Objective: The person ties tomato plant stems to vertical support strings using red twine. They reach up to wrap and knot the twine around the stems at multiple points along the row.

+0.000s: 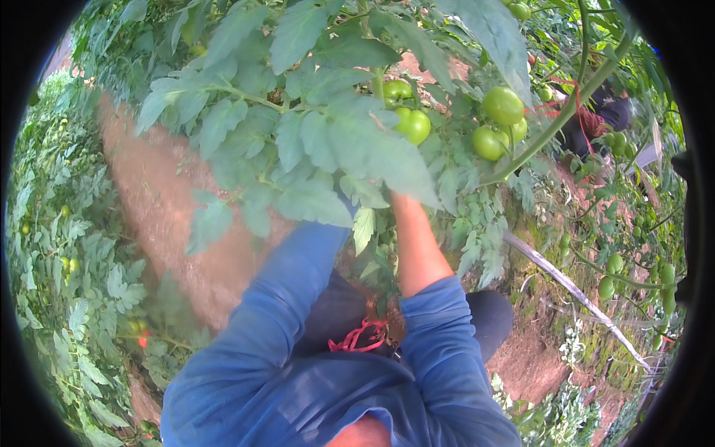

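Observation:
Both my hands are out of view behind the leaves of a tomato plant (346, 134). My blue left sleeve (290, 274) reaches up under this foliage. Bare below its pushed-up cuff, my right forearm (418, 240) goes in beside the plant's lower leaves. What either hand touches cannot be seen. Just above the right forearm hangs a green tomato (413, 125), partly behind a leaf. Further right, a cluster of green tomatoes (503, 106) hangs near a thick tilted stem (558, 123). A bundle of red ties (357, 336) lies at my waist, over my dark trousers.
A bare soil path (162, 190) runs along the left, bordered by more tomato plants (72, 262). On the right, a wooden stick (575, 299) leans across the ground. Red string (578, 100) is tied around the thick stem. Another person (611, 112) is partly hidden behind plants.

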`<state>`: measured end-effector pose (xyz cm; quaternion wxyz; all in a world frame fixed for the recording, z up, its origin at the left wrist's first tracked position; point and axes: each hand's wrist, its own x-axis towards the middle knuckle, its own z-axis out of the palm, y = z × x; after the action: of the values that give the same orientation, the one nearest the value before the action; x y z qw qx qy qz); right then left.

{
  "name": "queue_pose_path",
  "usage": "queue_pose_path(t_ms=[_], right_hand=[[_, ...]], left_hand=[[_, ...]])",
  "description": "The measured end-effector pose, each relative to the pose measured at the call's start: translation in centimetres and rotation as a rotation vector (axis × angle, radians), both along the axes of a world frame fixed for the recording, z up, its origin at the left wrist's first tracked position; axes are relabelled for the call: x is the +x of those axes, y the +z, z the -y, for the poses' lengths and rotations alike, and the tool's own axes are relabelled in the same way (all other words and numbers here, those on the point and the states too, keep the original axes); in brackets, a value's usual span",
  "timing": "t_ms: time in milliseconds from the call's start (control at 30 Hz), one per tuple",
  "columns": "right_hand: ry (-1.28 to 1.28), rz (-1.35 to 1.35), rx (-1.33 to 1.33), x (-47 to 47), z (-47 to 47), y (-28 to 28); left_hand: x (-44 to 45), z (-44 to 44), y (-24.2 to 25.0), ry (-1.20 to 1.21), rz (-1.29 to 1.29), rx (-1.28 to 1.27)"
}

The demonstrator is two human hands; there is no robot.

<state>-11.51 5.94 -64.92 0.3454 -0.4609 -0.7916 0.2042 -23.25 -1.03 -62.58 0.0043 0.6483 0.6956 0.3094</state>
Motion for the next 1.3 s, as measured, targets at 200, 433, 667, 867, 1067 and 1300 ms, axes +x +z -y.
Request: queue_pose_path(t_ms=[200, 433, 667, 867, 1067, 1300], right_hand=[[-0.235, 0.106, -0.419, -0.6, 0.5, 2.6], [-0.4, -0.729, -0.772, -1.1, 1.6, 3.5], [-0.203, -1.69, -0.957, -1.7, 1.7, 2.2], [-0.485, -1.813, -0.918, -0.7, 3.6, 3.3], [-0.38, -1.754, -0.954, 0.3, 4.2, 3.7], [-0.402, -1.632, -0.975, 0.9, 3.9, 3.3]], left_hand=[[0.4, -1.7, 1.1, 0.044, -0.413, 0.036], [2.1, -1.6, 2.2, 0.058, 0.215, 0.077], [2.5, -1.7, 2.4, 0.044, 0.35, 0.234], [3.6, -1.2, 3.9, 0.054, 0.413, 0.256], [3.4, -1.4, 3.5, 0.089, 0.407, 0.137], [3.6, -2.4, 1.8, 0.036, 0.432, 0.246]])
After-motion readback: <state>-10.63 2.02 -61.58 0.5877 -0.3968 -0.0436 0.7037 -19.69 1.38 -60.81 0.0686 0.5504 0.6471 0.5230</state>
